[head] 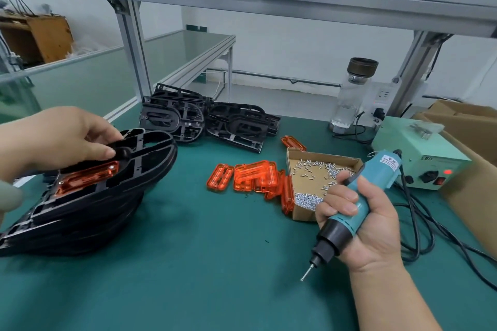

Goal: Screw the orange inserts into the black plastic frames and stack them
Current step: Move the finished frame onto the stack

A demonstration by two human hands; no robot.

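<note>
The left hand (pixel 61 140) has its grip closed, thumb and fingers pinching the far rim of a black frame (pixel 150 150). It tilts the frame onto the stack of frames (pixel 80 226) at the left of the table (pixel 201 263), probably to seat it squarely. An orange insert (pixel 86 177) sits in that frame. The right hand (pixel 371 226) has its grip wrapped fully round the electric screwdriver (pixel 357 196), bit down and clear of any work. Between the hands lie loose inserts (pixel 255 177) and a box of screws (pixel 322 169); bare frames (pixel 204 118) wait behind.

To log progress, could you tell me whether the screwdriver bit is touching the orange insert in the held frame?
Apart. The head view shows the screwdriver bit over bare green mat, well right of the orange insert.
</note>
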